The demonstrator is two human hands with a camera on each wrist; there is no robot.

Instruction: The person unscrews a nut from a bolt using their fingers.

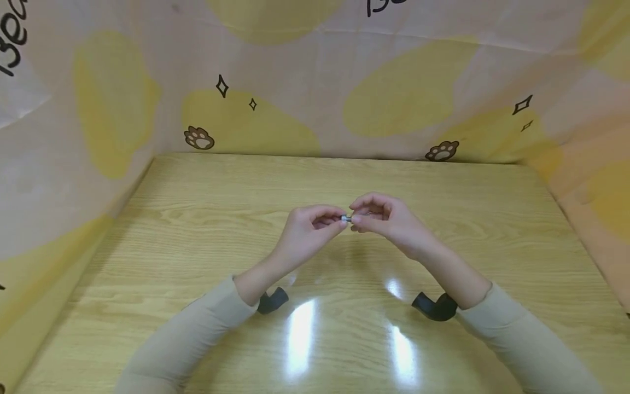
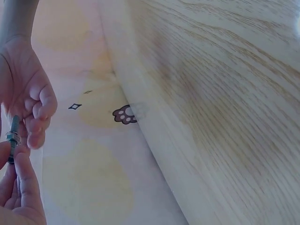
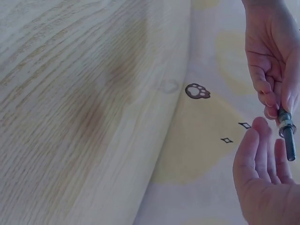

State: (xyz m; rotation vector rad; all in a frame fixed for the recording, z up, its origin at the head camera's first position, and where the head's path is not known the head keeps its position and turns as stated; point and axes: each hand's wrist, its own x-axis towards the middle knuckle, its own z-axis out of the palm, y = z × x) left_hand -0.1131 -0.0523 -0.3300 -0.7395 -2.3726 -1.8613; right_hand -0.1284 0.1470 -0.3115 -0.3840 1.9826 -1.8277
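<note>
Near the middle of the table, my left hand pinches a metal bolt between thumb and fingertips, at the head end. In the left wrist view, a nut and ring-like washers sit partway along the shank. The threaded end sticks out free in the right wrist view. My right hand is beside that end with its fingers spread loosely behind it. Its thumb overlaps the bolt's tip in the head view; whether it touches is unclear. In the right wrist view, the right thumb is out of sight.
A wood-grain table lies beneath both hands, with bright reflections near the front. Printed cloth hangs along the back and sides. Black curved pieces stick out at both wrists.
</note>
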